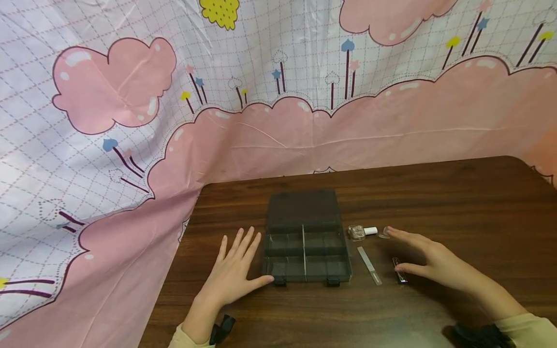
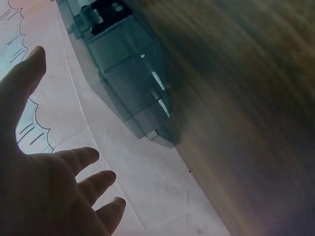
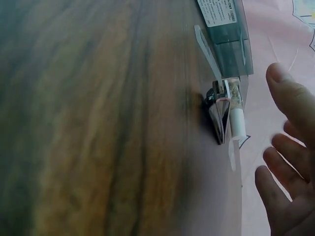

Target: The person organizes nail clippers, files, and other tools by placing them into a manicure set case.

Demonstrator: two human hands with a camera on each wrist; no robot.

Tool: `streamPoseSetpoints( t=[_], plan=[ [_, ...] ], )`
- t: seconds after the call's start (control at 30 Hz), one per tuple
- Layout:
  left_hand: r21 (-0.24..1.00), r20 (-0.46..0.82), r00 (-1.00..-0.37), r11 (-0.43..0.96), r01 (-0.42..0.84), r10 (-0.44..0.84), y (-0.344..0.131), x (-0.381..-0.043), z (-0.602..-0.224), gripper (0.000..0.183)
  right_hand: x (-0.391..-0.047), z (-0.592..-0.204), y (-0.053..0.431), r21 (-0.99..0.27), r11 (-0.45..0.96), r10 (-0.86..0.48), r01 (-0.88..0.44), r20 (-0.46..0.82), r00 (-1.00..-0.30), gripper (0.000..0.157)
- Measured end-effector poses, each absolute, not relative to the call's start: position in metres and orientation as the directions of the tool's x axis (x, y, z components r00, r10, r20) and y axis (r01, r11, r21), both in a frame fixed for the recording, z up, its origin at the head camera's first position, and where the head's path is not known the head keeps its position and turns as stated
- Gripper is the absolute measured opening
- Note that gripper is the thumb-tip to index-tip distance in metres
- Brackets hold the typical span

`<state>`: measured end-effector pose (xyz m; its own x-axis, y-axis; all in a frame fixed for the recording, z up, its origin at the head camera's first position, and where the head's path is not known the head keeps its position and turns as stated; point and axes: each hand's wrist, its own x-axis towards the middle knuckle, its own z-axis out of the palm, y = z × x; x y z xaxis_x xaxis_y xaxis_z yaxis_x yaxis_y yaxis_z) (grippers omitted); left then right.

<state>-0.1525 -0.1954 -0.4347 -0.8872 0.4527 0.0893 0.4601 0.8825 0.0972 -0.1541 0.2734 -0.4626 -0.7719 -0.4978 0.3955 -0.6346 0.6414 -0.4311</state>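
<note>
A dark see-through divided box (image 1: 304, 253) lies on the table with its lid (image 1: 304, 208) folded back. My left hand (image 1: 235, 273) is spread at its left side, thumb tip near the front left corner; the left wrist view shows the box wall (image 2: 130, 81) beyond the fingers. To the right of the box are a glittery nail polish bottle (image 1: 357, 233) with a white cap, a nail file (image 1: 369, 266) and a nail clipper (image 1: 399, 270). My right hand (image 1: 435, 258) is held with fingers extended, its thumb overlapping the clipper and its fingertips close to a small clear piece (image 1: 383, 233).
The brown wooden table (image 1: 457, 203) has a rounded far corner. Behind and to its left hangs a pink and white patterned cloth (image 1: 270, 140). A white printed label (image 3: 216, 12) shows on the box in the right wrist view.
</note>
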Motion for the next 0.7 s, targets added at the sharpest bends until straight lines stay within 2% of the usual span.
streamPoseSetpoints(
  t=[0.17, 0.27, 0.47, 0.7],
  plan=[
    [0.122, 0.055, -0.886, 0.878, 0.463, 0.460, -0.195, -0.152, -0.440, 0.099, -0.157, -0.470, 0.278, -0.438, 0.535, -0.577, -0.723, 0.436, -0.691, 0.060],
    [0.132, 0.039, -0.890, 0.880, 0.456, 0.455, -0.195, -0.151, -0.444, 0.099, -0.159, -0.475, 0.280, -0.472, 0.456, -0.626, -0.754, 0.432, -0.649, 0.053],
    [0.129, 0.048, -0.886, 0.877, 0.463, 0.461, -0.194, -0.150, -0.450, 0.099, -0.164, -0.482, 0.283, -0.523, 0.348, -0.676, -0.778, 0.435, -0.595, 0.050],
    [0.130, 0.029, -0.886, 0.877, 0.462, 0.462, -0.195, -0.152, -0.455, 0.098, -0.167, -0.487, 0.286, -0.514, 0.317, -0.689, -0.797, 0.452, -0.566, 0.052]
  ],
)
